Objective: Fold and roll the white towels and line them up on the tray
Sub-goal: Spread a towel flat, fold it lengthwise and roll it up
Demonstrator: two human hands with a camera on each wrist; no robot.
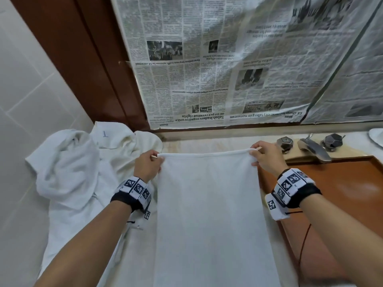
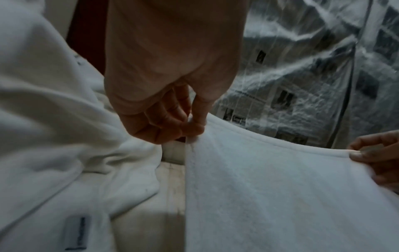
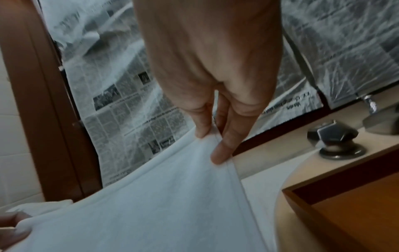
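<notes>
Two hands hold one white towel by its far hem in the head view: the left hand pinches the left corner and the right hand pinches the right corner, so the cloth hangs flat toward the person over the pale counter. One loose heap of white towels lies to the left against the tiled wall, and a piece near its top bears a blue hand-drawn "T". One reddish-brown wooden tray sits just to the right of the held towel, nothing on its visible part. Sheets of newspaper cover the wall behind, hung upside down; the headlines "Sabah leaders urged to unite on 40 pct revenue rights" and "talks gain momentum" can be read. One metal faucet spout stands between two faceted knobs, and each wrist carries a band of black-and-white square markers. From the left wrist, thumb and curled fingers nip the hem at the towel's corner, the other hand's fingertips hold the opposite end, and one small sewn label shows on the heap below, its print too blurred to read. From the right wrist, the thumb and fingers clamp the towel's corner, with one knob and the tray's corner to the right.
</notes>
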